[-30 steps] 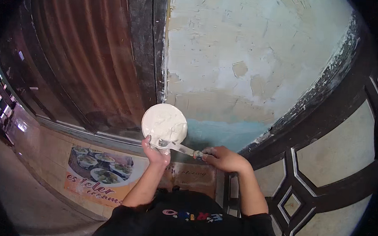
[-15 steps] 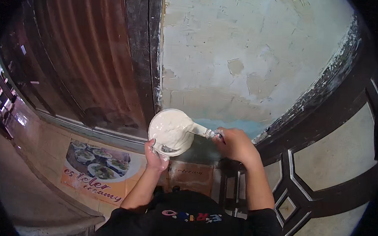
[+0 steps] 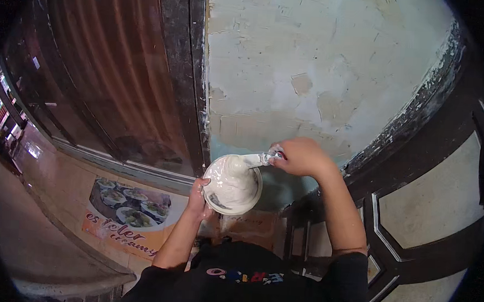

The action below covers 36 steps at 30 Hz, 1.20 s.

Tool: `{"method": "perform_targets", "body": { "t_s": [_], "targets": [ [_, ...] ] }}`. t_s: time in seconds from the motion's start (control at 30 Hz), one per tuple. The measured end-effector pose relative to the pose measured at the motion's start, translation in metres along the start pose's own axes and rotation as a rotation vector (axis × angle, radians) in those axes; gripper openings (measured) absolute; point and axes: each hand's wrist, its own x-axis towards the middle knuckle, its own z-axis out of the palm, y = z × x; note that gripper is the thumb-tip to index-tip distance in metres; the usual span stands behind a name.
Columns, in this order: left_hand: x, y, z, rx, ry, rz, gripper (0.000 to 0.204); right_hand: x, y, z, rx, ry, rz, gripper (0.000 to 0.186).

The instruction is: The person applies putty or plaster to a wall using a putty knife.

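My left hand (image 3: 198,199) grips the rim of a round white bowl (image 3: 242,210), thumb over the edge and fingers beneath. Thick off-white filler paste (image 3: 234,180) fills much of the bowl, with a dark patch of the inside showing at the lower left. My right hand (image 3: 302,156) is closed round the smeared handle of a putty knife (image 3: 255,160). Its blade reaches into the paste at the bowl's upper right, and the tip is buried. White smears mark the fingers of both hands.
Ahead stands a patchy, part-skimmed wall (image 3: 280,54). Dark wooden framing (image 3: 182,66) with reddish-brown curtained glass borders it on the left. A dark panelled door (image 3: 391,224) is at the right. On the tiled floor lies a printed food banner (image 3: 132,211).
The bowl has moved right and slightly down with my left hand. My right hand has risen a little, and the knife has shifted the paste into a new heap.
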Motion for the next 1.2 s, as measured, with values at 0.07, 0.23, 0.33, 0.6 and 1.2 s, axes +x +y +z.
{"method": "perform_targets", "body": {
  "t_s": [0.07, 0.23, 0.33, 0.6, 1.2],
  "targets": [
    [0.0, 0.0, 0.007, 0.066, -0.005, -0.06, 0.06, 0.01, 0.003, 0.007, -0.001, 0.003, -0.042, 0.028],
    [0.001, 0.005, 0.009, 0.042, 0.03, -0.098, 0.059, 0.019, 0.0, 0.013, -0.017, 0.048, -0.148, 0.024],
    [0.0, 0.012, 0.005, -0.029, -0.004, -0.078, 0.059, 0.003, -0.003, 0.011, -0.082, 0.127, -0.189, 0.023],
    [0.006, 0.028, 0.013, -0.059, 0.094, -0.003, 0.056, -0.002, -0.006, -0.007, -0.177, 0.194, -0.005, 0.021],
    [0.033, 0.031, 0.026, -0.058, 0.233, 0.069, 0.057, 0.004, -0.019, 0.058, 0.261, 0.229, -0.103, 0.018]
  ]
}}
